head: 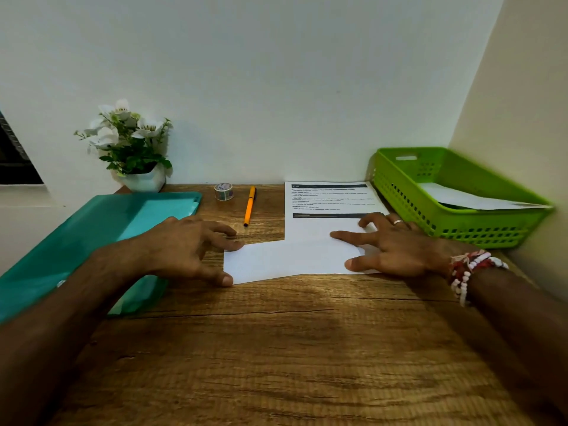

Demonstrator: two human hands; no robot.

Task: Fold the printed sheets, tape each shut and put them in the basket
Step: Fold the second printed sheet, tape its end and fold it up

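Desk [276,364] up front; mid-frame the folded sheet [292,259] lies pinned. Left hand [184,244] presses fingertips on its left end, right hand [390,244] spreads flat on its right, likely setting the crease. Tape [223,192] waits above, basket [399,192] right. Printed sheet [332,201] text: unreadable.

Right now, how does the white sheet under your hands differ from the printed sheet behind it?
The white sheet shows only a blank face; the printed sheet shows text and dark bars. The white sheet lies crosswise; the printed sheet runs toward the wall. The left hand touches only the white sheet; the right hand rests on both. Both are white paper, flat on the table.
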